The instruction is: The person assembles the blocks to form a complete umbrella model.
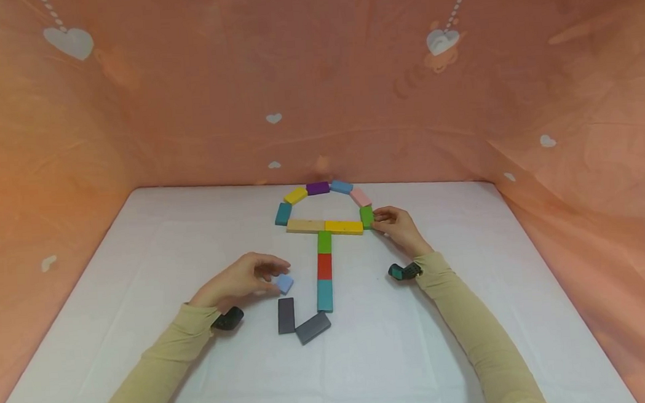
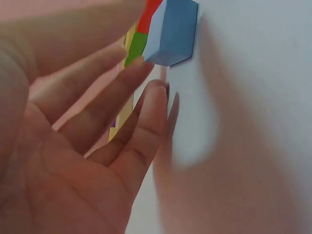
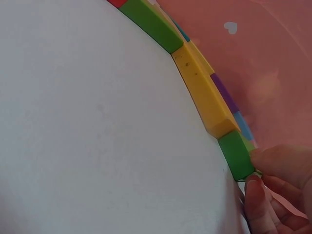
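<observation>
My left hand (image 1: 244, 274) hovers beside a light blue block (image 1: 285, 283), its fingers spread and loosely bent. The thumb reaches close to that block; whether it touches is unclear. In the left wrist view the blue block (image 2: 178, 31) stands past the fingertips, not enclosed by them. At the far right of a block figure, my right hand (image 1: 402, 227) holds a green block (image 1: 366, 217) by its outer side with thumb and fingers. The right wrist view shows this green block (image 3: 237, 155) against the end of a yellow block (image 3: 204, 92).
An arch of colored blocks, including a purple one (image 1: 317, 188), curves above a beige block (image 1: 305, 226). A column with a red block (image 1: 324, 266) runs down to a teal block (image 1: 325, 295). Two dark grey blocks (image 1: 286, 316) lie by its foot on the white table (image 1: 420, 356).
</observation>
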{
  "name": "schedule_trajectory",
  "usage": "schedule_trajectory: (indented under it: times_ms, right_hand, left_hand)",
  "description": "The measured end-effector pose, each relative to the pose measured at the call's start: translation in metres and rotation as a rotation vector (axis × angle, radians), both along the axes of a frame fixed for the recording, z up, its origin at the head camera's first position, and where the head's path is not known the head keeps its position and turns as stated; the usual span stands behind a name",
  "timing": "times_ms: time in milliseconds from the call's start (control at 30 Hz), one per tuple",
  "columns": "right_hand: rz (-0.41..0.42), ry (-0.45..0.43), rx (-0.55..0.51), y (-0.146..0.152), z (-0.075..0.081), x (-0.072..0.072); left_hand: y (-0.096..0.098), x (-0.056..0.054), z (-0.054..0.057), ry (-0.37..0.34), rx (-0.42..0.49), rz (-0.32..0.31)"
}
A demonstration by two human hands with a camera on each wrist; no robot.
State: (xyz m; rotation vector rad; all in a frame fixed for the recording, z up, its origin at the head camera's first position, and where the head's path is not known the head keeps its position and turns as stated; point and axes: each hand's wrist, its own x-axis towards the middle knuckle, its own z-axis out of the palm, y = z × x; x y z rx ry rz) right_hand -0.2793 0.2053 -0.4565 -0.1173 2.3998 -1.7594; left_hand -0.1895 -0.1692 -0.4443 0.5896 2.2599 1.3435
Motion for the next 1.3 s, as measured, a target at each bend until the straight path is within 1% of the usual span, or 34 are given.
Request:
schedule_trajectory:
  times_ms: [67,167,300,500,733,967,1100,1133,1167,1233,1300]
  right_hand:
    - [0.002,0.001,0.001,-0.0001,0.0004,0.0003]
    - [-0.005,-0.002,-0.004,-0.0005,0.0006,0.0006]
    - [-0.010,0.003,-0.005,-0.0008,-0.0005,0.0003]
    - [-0.010,0.009,-0.001,-0.0003,-0.0048,-0.0016]
    - [-0.005,0.020,0.003,-0.0005,-0.0047,-0.0007]
    - [-0.015,0.007,0.006,-0.0011,-0.0041,-0.0016]
    - [-0.019,0.005,0.010,-0.0009,-0.0051,-0.0026]
    - [-0.020,0.004,0.014,-0.0008,-0.0055,-0.0027]
    - [-0.020,0.005,0.016,-0.0008,-0.0055,-0.0026]
    - [-0.019,0.005,0.017,-0.0007,-0.0053,-0.0026]
    - [-0.019,0.006,0.016,-0.0008,-0.0046,-0.0023]
  left_hand:
    - [-0.0010,0.0004,0.0008,0.009,0.004,0.019]
    - [-0.0018,0.0006,0.0009,0.039,0.003,0.017]
    - [-0.0012,0.0007,0.0001,0.071,0.005,-0.002]
    - [0.0012,0.0000,-0.0015,0.097,0.008,-0.028]
    - [0.0027,-0.0004,-0.0027,0.095,0.012,-0.043]
    - [0.0047,0.0007,-0.0011,0.085,0.008,-0.044]
    - [0.0057,0.0010,-0.0018,0.096,0.003,-0.047]
    - [0.0058,0.0014,-0.0016,0.098,0.005,-0.047]
    - [0.0073,0.0037,0.0025,0.095,0.006,-0.043]
    - [0.0074,0.0042,0.0020,0.098,0.006,-0.037]
    - [0.0077,0.0045,0.0019,0.085,0.006,-0.024]
